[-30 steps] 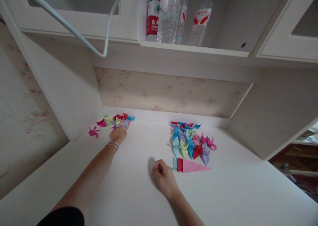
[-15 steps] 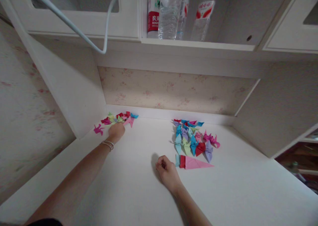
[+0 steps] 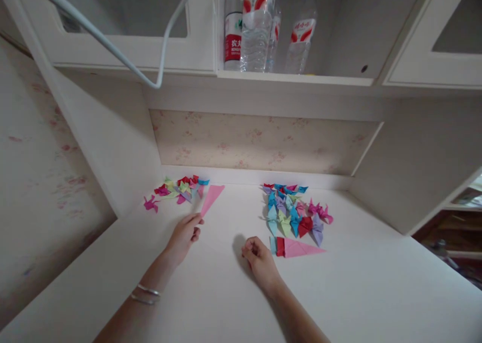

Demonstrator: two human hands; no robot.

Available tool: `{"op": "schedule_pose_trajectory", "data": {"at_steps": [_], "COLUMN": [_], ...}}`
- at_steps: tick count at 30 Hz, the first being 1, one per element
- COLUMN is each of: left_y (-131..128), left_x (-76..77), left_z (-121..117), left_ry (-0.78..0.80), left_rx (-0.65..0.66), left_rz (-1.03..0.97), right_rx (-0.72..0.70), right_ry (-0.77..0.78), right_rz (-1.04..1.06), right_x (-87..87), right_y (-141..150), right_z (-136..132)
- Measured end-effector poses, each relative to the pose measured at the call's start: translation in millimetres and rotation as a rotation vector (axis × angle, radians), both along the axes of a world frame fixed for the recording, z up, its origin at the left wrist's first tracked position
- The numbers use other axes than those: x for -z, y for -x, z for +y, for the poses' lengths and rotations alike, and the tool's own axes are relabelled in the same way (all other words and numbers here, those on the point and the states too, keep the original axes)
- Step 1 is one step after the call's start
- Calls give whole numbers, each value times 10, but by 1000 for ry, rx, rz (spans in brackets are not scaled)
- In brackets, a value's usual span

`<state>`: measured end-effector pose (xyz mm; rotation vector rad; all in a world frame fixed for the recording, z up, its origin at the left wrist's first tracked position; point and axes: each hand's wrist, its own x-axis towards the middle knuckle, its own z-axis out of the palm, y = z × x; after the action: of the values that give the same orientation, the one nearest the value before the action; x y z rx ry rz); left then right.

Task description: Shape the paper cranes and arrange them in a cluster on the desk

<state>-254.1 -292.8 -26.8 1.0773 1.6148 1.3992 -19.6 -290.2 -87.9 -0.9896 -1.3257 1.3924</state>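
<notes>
My left hand [image 3: 184, 238] pinches the narrow end of a pink folded paper [image 3: 212, 198], a long pointed triangle held above the desk. Just beyond it lies a loose heap of small paper cranes [image 3: 173, 189] in several colours. Near the middle of the desk, my right hand [image 3: 259, 260] is curled closed, and nothing shows between its fingers. Right beside it lies another pink folded triangle [image 3: 303, 248], with red paper [image 3: 280, 246] and light blue paper [image 3: 272, 245] at its wide end. Behind these, rows of folded cranes [image 3: 293, 219] cover a patch of the desk.
The white desk [image 3: 211, 293] has side panels and a low back ledge. Overhead, a cabinet shelf [image 3: 339, 80] holds several plastic bottles [image 3: 256, 44]. A pale bent tube [image 3: 124, 56] hangs in front of the left cabinet door.
My left hand has drawn back from the heap at the left, toward me, and now holds the pink folded paper. My right hand stays curled in nearly the same place. The view has tilted slightly.
</notes>
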Motion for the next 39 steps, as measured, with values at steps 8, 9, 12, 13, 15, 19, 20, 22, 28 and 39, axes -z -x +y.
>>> {"op": "schedule_pose_trajectory", "data": {"at_steps": [8, 9, 12, 13, 15, 19, 20, 22, 28, 39], "left_y": [-753, -770, -783, -786, -799, -827, -829, -828, -835, -846], "left_x": [213, 224, 251, 259, 279, 330, 342, 363, 360, 247], "left_z": [-133, -140, -194, -215, -242, -225, -215, -202, -216, -274], "left_ry": [-34, -31, 8, 17, 18, 2, 2, 11, 3, 36], "left_rx": [237, 259, 310, 319, 313, 278, 284, 306, 356, 457], "left_rz": [-256, -206, -97, -83, -79, -72, -65, -42, 16, -113], "right_rx": [96, 90, 34, 15, -14, -59, -61, -49, 28, -55], "right_ry": [154, 176, 221, 226, 223, 208, 206, 202, 189, 221], "right_rz": [261, 293, 377, 389, 387, 362, 353, 326, 308, 491], "right_x": [-252, -267, -278, -273, -258, -235, -232, -226, -201, -312], "right_y": [-27, -63, -137, -145, -139, -104, -99, -93, -83, -127], "right_z": [19, 21, 24, 21, 8, -39, -49, -60, -27, -68]}}
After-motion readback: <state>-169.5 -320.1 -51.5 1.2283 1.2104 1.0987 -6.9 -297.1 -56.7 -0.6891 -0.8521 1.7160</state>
